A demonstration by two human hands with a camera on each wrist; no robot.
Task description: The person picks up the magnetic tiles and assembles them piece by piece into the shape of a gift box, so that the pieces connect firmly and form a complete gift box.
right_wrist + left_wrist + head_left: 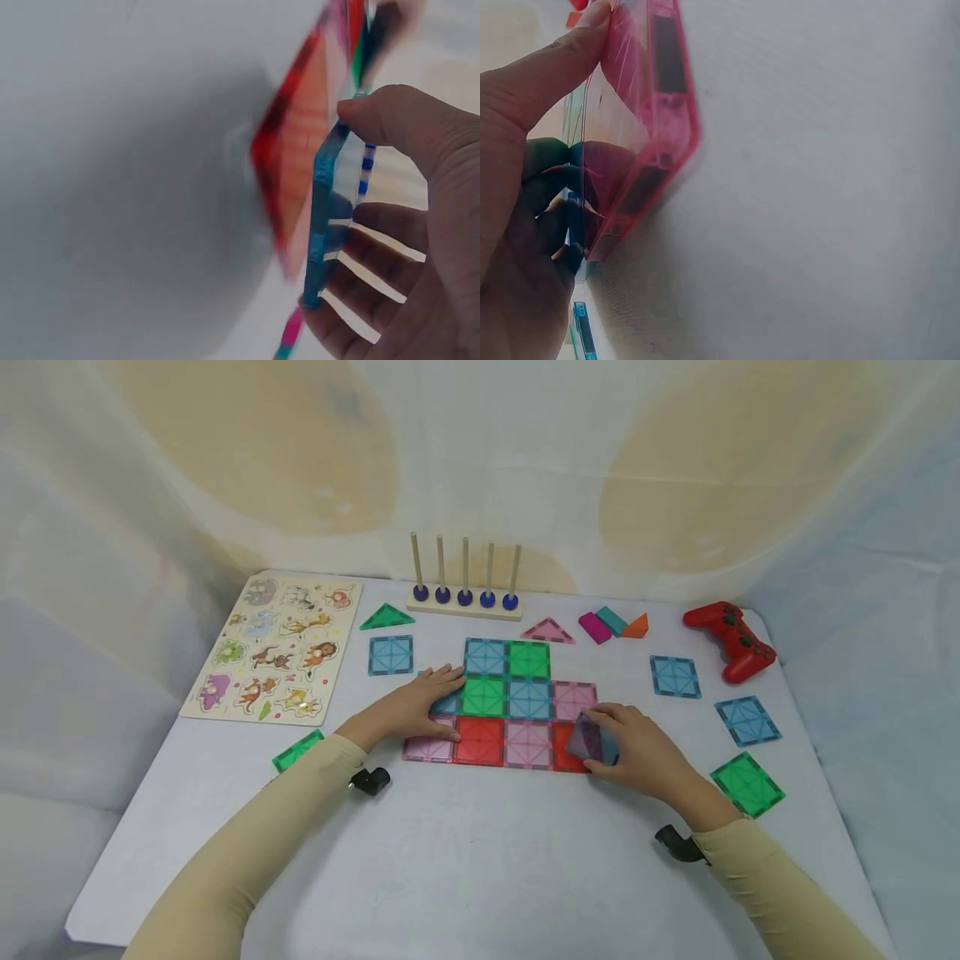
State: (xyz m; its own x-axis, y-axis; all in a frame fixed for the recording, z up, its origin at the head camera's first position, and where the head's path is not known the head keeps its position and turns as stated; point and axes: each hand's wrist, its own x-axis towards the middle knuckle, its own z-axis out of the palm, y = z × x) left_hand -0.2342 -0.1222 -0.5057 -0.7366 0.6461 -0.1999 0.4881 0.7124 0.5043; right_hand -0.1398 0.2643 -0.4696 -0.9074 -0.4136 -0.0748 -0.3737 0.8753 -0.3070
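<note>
Flat on the table lies a joined block of square magnetic tiles in blue, green, pink and red, among them a green tile (pixel 482 696). My left hand (pixel 411 710) rests over its left end, fingers across a partly covered blue tile and thumb on the pink corner tile (pixel 427 750). That pink tile (pixel 671 124) looms beside the thumb in the left wrist view. My right hand (pixel 637 752) holds a blue square tile (pixel 322 202) by its edges, thumb at one side and fingertips at the other. It is tilted over the red tile (pixel 564 752) at the block's right end.
Loose blue tiles (pixel 674 677) and a green tile (pixel 747 785) lie rightward, beside a red game controller (pixel 731 641). Behind stand a peg stacker (pixel 465 603), a pink triangle (pixel 548 631) and small coloured blocks (pixel 596 627). An animal puzzle board (pixel 273 647) lies left.
</note>
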